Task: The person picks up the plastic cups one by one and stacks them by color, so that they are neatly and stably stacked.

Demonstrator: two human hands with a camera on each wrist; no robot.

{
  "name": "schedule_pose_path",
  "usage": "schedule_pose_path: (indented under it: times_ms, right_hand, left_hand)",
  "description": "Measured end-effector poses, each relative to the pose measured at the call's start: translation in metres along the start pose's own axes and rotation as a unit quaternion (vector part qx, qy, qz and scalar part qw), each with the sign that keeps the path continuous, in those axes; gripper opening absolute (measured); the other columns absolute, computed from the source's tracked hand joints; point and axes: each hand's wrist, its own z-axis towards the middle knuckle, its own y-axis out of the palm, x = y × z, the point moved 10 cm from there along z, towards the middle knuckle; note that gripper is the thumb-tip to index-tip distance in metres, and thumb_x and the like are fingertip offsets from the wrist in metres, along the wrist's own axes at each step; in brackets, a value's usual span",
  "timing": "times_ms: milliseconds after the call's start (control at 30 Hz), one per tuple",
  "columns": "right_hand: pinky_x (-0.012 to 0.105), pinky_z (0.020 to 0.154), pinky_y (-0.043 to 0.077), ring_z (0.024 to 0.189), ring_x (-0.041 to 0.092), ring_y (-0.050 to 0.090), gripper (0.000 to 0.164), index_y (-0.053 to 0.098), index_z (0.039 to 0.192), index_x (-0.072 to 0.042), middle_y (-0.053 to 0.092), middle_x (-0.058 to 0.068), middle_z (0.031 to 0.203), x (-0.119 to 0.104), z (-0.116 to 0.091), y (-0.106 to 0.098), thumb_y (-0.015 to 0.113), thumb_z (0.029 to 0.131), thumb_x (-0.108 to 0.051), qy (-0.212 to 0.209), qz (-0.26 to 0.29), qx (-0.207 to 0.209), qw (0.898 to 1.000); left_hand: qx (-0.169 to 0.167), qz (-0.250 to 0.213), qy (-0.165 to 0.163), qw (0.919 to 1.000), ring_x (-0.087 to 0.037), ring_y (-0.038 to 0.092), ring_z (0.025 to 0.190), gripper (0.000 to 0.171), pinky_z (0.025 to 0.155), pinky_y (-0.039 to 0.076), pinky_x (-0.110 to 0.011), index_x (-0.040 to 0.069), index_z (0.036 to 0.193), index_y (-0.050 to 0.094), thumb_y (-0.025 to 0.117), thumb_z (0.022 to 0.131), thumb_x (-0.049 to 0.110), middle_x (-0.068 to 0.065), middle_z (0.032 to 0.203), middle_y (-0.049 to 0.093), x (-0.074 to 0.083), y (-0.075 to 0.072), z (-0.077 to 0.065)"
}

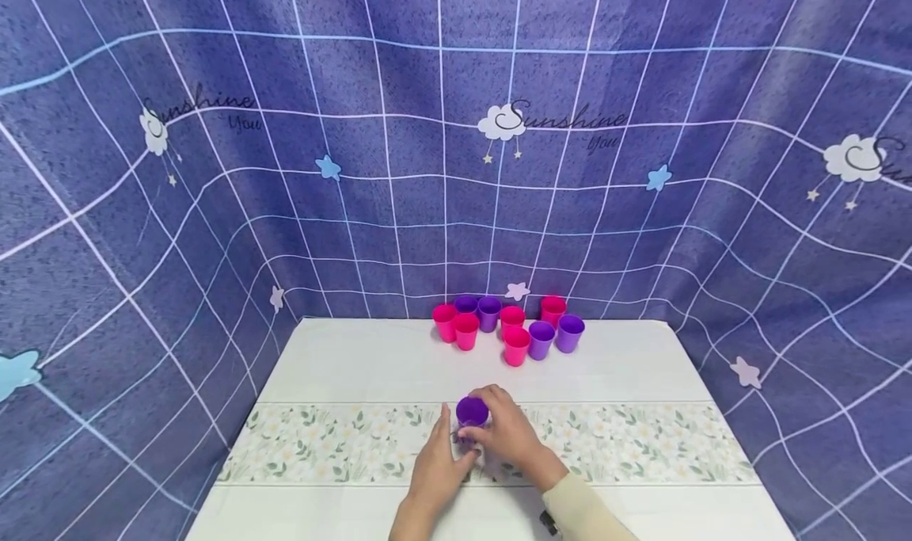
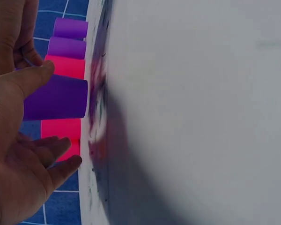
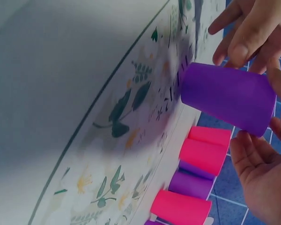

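Note:
An upright purple cup (image 1: 472, 411) is between my two hands over the flowered band of the table. My right hand (image 1: 509, 430) pinches it near the rim, thumb on the near side and fingers on the far side. In the right wrist view those fingertips lie along the rim of the purple cup (image 3: 227, 96). My left hand (image 1: 438, 466) is at the cup's left with its fingers spread. In the left wrist view its thumb lies in front of the cup (image 2: 58, 98); whether it touches, I cannot tell.
Toward the back of the white table (image 1: 342, 359) stand several pink cups (image 1: 466, 332) and purple cups (image 1: 570, 333) in two loose groups. Behind them and at both sides hangs a blue gridded curtain (image 1: 399, 248). A small black object (image 1: 549, 523) shows by the right sleeve.

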Motion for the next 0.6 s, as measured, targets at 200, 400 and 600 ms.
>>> schedule_pose_path:
  times_ms: [200, 400, 600]
  right_hand:
    - [0.037, 0.097, 0.062, 0.112, 0.017, 0.068, 0.067, 0.064, 0.132, -0.012, 0.071, 0.0, 0.121, -0.008, -0.004, 0.006, 0.087, 0.08, -0.048, -0.016, 0.032, -0.015, 0.999]
    - [0.039, 0.099, 0.061, 0.118, 0.019, 0.067, 0.073, 0.06, 0.14, -0.013, 0.07, 0.001, 0.129, -0.006, -0.007, 0.014, 0.084, 0.083, -0.052, 0.01, 0.035, -0.045, 0.998]
    - [0.038, 0.099, 0.061, 0.117, 0.021, 0.067, 0.075, 0.059, 0.14, -0.01, 0.071, 0.005, 0.128, -0.013, -0.006, 0.015, 0.087, 0.081, -0.047, -0.02, 0.02, -0.031, 0.999]
  left_hand:
    - [0.023, -0.011, 0.025, 0.9994, -0.045, 0.061, 0.136, 0.105, 0.106, 0.056, -0.057, -0.009, 0.163, 0.021, 0.084, 0.089, 0.03, -0.03, 0.155, 0.052, 0.0, 0.002, 0.0]
    - [0.025, -0.023, -0.002, 0.9994, -0.044, 0.064, 0.133, 0.099, 0.107, 0.056, -0.056, 0.001, 0.164, 0.029, 0.086, 0.086, 0.024, -0.027, 0.154, 0.055, -0.007, 0.005, 0.005]
    - [0.041, -0.035, -0.009, 0.9985, -0.046, 0.068, 0.125, 0.094, 0.102, 0.058, -0.059, 0.005, 0.161, 0.036, 0.084, 0.08, 0.01, -0.027, 0.145, 0.063, -0.006, 0.001, 0.006]
